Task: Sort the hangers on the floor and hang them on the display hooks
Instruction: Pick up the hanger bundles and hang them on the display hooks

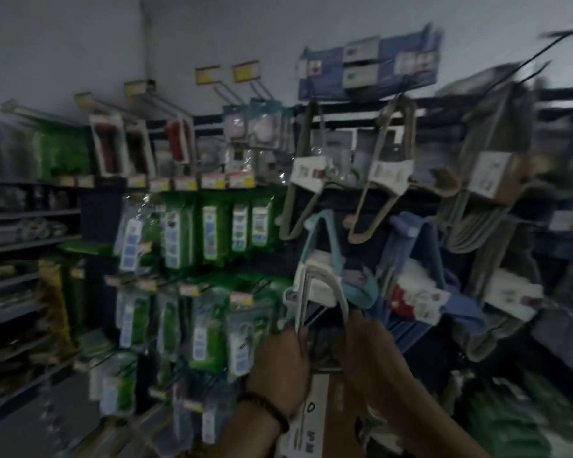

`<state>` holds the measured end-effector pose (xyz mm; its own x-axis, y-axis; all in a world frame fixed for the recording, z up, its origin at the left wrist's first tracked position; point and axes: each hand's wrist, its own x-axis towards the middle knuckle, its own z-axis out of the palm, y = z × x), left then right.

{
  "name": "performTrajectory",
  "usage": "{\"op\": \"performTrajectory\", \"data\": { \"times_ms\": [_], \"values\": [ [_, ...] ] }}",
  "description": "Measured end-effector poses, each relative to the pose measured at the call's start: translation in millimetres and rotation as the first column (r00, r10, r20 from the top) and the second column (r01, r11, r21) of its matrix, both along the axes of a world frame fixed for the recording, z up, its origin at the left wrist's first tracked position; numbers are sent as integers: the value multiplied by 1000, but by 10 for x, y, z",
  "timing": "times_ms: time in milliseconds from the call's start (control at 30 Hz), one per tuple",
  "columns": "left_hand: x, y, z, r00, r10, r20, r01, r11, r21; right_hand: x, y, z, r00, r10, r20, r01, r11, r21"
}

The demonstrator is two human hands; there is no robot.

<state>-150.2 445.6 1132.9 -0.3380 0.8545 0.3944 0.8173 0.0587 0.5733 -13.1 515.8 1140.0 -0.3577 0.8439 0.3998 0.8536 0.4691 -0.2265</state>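
Beaded wristband [268, 412] on the left wrist sits lowest, below and left of the white hanger pack [318, 289]. Just above it the left hand [280, 365] grips the pack's left edge, fingers curled round the white plastic. To the pack's right, the right hand [369, 348] is raised against its other side; blur hides how those fingers lie, so I cannot tell whether they pinch it. A paper label [311, 431] hangs under the pack between both forearms.

Judged from this, sorting is over for this pack and hanging is in hand: it is lifted off the floor toward the rack. Teal hangers [331, 239] hang just behind and above the pack, beige hangers [387, 180] higher still, and display hooks [225, 91] with yellow tags far up to its left. Next comes finding a free hook among matching hangers and threading the pack onto it.
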Motion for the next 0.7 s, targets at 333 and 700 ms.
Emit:
{"op": "performTrajectory", "data": {
  "times_ms": [333, 700],
  "values": [
    [668, 1396, 1299, 971, -187, -146, 228, 906, 358, 930, 1017, 1670, 980, -143, -139, 172, 959, 226],
    [1170, 2065, 1915, 791, -464, -399, 603, 703, 377, 1529, 1396, 2592, 898, -425, -113, 440, 875, 201]
  ]
}}
